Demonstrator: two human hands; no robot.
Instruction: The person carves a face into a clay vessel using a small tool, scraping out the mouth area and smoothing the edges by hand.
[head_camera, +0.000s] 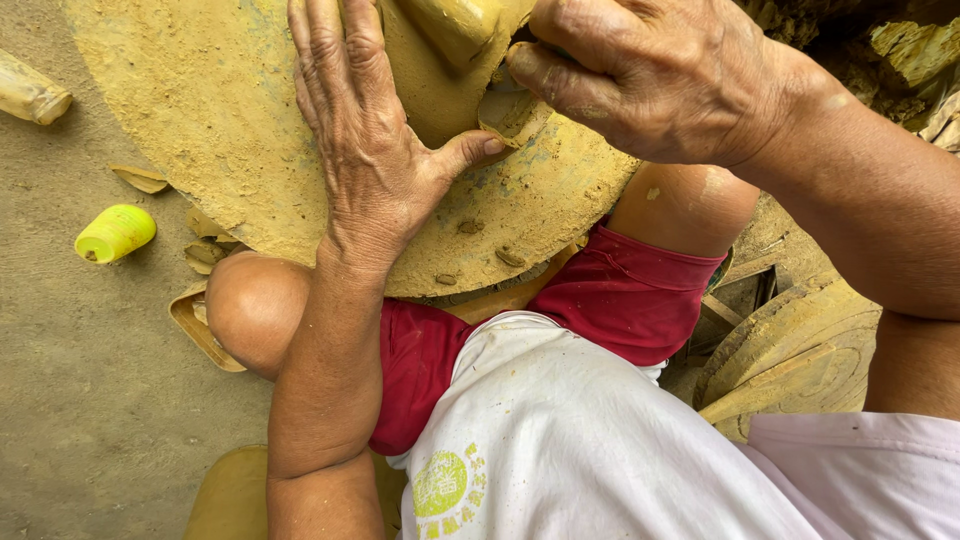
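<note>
A round, clay-smeared yellow wheel (200, 110) lies in front of my knees. On it stands a lump of wet yellow clay (440, 70), partly shaped. My left hand (365, 130) lies flat on the wheel with fingers spread, its thumb pressed against the base of the clay. My right hand (640, 75) curls over the clay's right side, and its fingers pinch a thin flap of clay (505, 110) at the edge. Most of the clay piece is cut off by the top of the view.
A small yellow spool (115, 232) lies on the dirt floor at left, with clay scraps (140, 178) near it. A clay-coated stick end (30, 92) shows at far left. Round wooden moulds (800, 350) sit at right. My knees, red shorts and white shirt fill the foreground.
</note>
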